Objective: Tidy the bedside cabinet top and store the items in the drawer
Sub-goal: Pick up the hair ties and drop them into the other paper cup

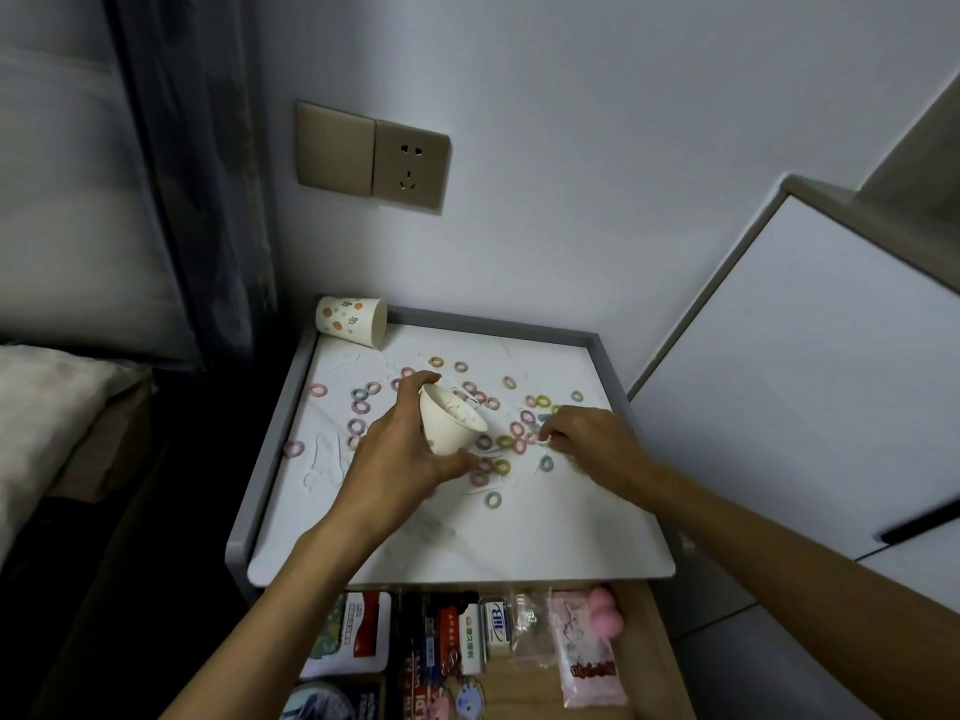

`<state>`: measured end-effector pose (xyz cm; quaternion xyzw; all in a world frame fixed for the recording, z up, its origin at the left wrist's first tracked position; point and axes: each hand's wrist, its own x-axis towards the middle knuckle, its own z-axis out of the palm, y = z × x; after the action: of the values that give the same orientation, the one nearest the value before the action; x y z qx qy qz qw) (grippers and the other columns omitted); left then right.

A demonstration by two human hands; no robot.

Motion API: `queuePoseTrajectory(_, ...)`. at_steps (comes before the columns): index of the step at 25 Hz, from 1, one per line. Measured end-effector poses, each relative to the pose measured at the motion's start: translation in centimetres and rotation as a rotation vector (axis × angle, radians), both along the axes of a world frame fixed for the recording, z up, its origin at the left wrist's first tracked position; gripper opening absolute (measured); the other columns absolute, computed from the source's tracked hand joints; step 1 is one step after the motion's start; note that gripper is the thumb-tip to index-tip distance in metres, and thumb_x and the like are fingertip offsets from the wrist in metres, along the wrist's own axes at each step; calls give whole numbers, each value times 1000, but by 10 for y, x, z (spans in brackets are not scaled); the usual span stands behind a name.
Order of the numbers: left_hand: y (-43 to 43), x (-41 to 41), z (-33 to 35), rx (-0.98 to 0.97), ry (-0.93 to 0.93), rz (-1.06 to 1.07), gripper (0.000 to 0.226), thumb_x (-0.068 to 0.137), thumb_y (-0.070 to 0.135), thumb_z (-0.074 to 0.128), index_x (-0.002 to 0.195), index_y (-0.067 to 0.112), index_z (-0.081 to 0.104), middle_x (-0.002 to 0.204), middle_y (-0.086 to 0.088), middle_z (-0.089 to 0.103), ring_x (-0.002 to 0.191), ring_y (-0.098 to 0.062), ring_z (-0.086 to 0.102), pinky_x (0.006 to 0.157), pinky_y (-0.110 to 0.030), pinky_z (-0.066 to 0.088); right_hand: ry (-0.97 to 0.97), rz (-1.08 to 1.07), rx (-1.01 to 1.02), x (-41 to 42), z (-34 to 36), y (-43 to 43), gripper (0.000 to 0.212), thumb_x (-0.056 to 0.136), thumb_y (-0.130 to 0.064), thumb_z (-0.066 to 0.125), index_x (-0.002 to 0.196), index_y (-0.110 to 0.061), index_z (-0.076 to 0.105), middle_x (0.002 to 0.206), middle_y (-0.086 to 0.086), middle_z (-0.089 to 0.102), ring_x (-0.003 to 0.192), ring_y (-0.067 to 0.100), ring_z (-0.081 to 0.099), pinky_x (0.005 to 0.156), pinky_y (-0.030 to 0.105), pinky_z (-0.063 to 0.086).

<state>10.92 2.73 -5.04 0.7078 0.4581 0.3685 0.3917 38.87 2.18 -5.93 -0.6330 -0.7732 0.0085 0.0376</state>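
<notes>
Coloured rings (492,499) lie scattered on the tabletop (519,543); the left hand (395,454) grips a tilted paper cup (450,423) beside the right hand (587,439), pinching a small white piece (544,442), so keeping the cup's mouth close should prevent spills.

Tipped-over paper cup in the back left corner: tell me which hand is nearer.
Left. The left hand, holding a second cup, is in front of the tipped-over cup; the right hand is farther off to the right, among the scattered rings.
</notes>
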Motion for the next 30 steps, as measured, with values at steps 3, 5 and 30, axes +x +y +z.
queuePoseTrajectory(3,1,0,-1,-3,-6,7,86,65,33,88,131,42,33,107,10,54,78,-5,57,46,-5,42,-46,103,-88,-4,-9,14,17,94,-16,61,107,-15,72,108,3,67,103,20,60,84,33,48)
queuePoseTrajectory(5,3,0,-2,1,-4,10,86,65,34,87,131,43,33,105,12,54,77,-4,57,46,-5,41,19,94,-139,-3,-18,14,14,92,-11,62,102,-13,71,104,4,66,99,20,59,83,33,48)
queuePoseTrajectory(30,10,-9,1,1,-9,52,83,65,39,86,128,46,32,104,15,54,89,-11,58,66,-27,50,328,-570,-19,-19,-21,35,23,86,-22,73,102,-5,72,102,13,71,90,26,65,82,35,54)
